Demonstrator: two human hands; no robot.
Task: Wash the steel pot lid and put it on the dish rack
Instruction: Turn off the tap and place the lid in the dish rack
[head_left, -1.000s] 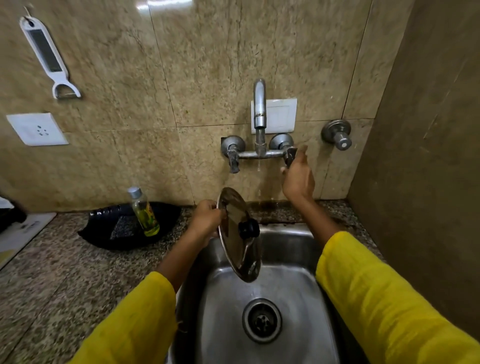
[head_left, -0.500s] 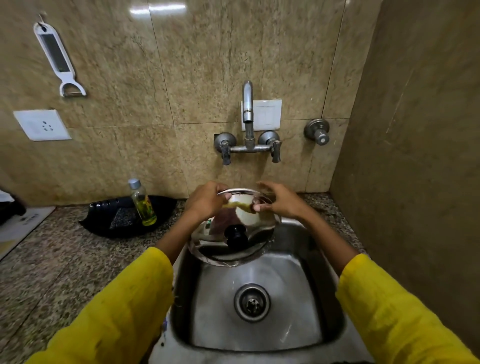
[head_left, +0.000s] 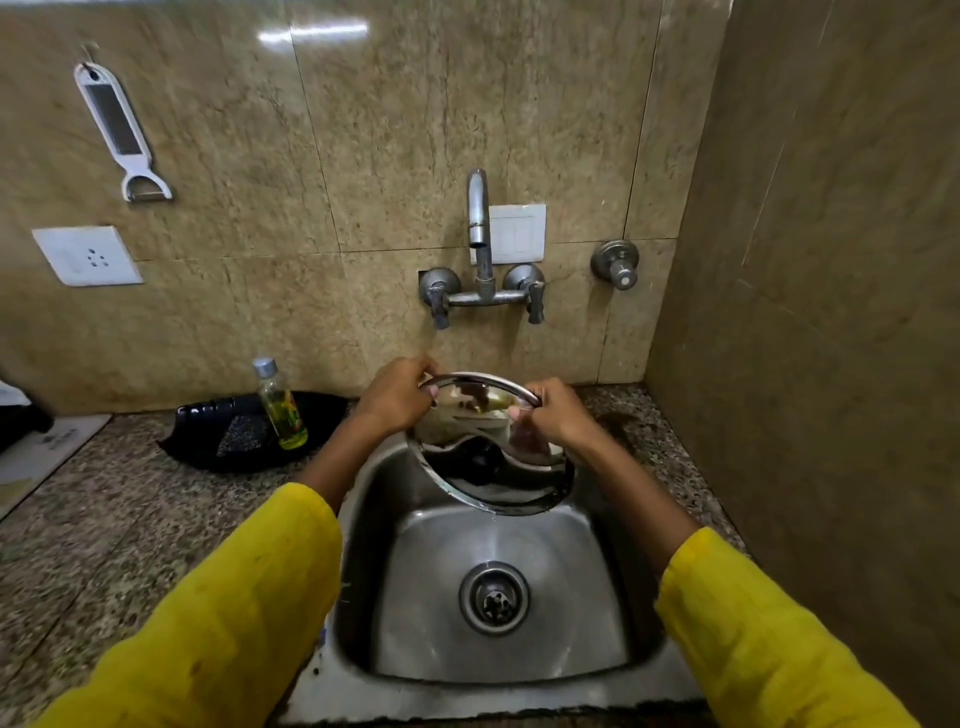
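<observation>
over the steel sink (head_left: 363, 545) both hands grip the steel pot lid (head_left: 498, 483) by its far rim — left hand (head_left: 397, 397) and right hand (head_left: 558, 415) closed on it, lid tilted above the basin — below the wall tap (head_left: 480, 249).

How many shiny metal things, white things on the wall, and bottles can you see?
Shiny metal: 4 - lid, sink, tap, wall valve
White on wall: 3 - peeler, socket, switch
Bottles: 1 - bottle
Total: 8

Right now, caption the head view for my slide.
Both hands, left and right, hold the steel lid over the sink.
</observation>
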